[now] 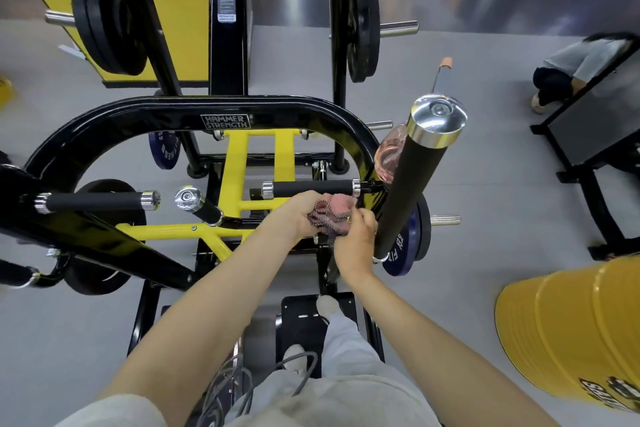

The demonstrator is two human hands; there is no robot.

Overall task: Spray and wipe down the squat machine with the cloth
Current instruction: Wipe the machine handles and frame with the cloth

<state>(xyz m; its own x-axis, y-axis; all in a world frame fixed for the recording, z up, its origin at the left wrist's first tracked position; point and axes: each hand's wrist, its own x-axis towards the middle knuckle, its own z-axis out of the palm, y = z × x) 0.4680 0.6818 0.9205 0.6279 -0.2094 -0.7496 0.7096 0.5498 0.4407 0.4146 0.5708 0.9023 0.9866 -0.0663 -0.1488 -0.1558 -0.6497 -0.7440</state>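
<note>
Both hands [301, 215] [353, 236] bunch cloth [332, 211].

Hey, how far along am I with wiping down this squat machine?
Done: nothing I can confirm; no surface shows clear wipe marks. In hand: the left hand and right hand both grip the bunched pink cloth just below the horizontal grip; the spray bottle sits partly hidden behind the upright grip, in neither hand. Left: probably the grips and the black frame.
</note>
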